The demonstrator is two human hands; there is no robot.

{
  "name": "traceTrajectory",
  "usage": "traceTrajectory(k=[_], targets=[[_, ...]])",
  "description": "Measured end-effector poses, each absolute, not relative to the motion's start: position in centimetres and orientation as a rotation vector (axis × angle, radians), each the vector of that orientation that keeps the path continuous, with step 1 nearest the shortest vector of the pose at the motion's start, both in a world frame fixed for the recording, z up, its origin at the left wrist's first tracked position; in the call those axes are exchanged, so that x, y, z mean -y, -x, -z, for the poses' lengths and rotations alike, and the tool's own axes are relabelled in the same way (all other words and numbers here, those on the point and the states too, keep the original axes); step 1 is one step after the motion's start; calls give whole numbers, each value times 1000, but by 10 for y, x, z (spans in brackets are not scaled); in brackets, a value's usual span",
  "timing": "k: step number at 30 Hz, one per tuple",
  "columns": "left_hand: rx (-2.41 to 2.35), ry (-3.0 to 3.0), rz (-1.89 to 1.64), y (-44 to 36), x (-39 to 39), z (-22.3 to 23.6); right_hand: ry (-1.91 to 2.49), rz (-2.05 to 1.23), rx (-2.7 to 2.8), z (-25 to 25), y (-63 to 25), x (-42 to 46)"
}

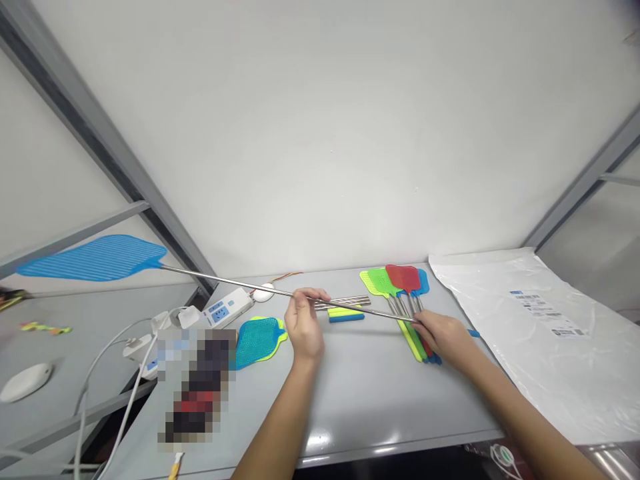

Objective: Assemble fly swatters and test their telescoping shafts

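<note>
A blue fly swatter [103, 258] with its metal rod drawn out long stretches across the view, its head at the far left. My left hand [304, 323] is closed around the middle of the rod. Near the other end, my right hand [445, 337] grips the rod, and the blue handle tip shows past it. Below the rod lie several fly swatters [403, 277] in green, red and blue, side by side. Metal rods [357, 301] and loose yellow and blue handles [347, 318] rest between my hands. Loose swatter heads [260, 339], teal over yellow, lie left of my left hand.
A white plastic shipping bag [525, 320] with labels covers the table's right side. To the left are a power strip [227, 308] with plugs and cables, a white round device [263, 292] and a blurred-out object [200, 387]. A metal frame post [107, 143] rises at the left.
</note>
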State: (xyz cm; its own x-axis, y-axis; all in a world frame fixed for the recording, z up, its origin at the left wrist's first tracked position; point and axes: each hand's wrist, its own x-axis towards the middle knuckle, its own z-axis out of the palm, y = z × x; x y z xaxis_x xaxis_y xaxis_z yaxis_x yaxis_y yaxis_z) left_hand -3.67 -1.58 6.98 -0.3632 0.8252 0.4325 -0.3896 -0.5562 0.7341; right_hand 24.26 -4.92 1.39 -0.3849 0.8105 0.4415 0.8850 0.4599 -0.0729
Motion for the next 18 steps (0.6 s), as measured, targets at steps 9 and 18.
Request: traceTrajectory(k=[9, 18], targets=[[-674, -1081, -1990, 49, 8, -71, 1493, 169, 2256, 8, -273, 60], [-611, -1027, -2214, 68, 4, -95, 1367, 308, 2267, 2, -250, 57]])
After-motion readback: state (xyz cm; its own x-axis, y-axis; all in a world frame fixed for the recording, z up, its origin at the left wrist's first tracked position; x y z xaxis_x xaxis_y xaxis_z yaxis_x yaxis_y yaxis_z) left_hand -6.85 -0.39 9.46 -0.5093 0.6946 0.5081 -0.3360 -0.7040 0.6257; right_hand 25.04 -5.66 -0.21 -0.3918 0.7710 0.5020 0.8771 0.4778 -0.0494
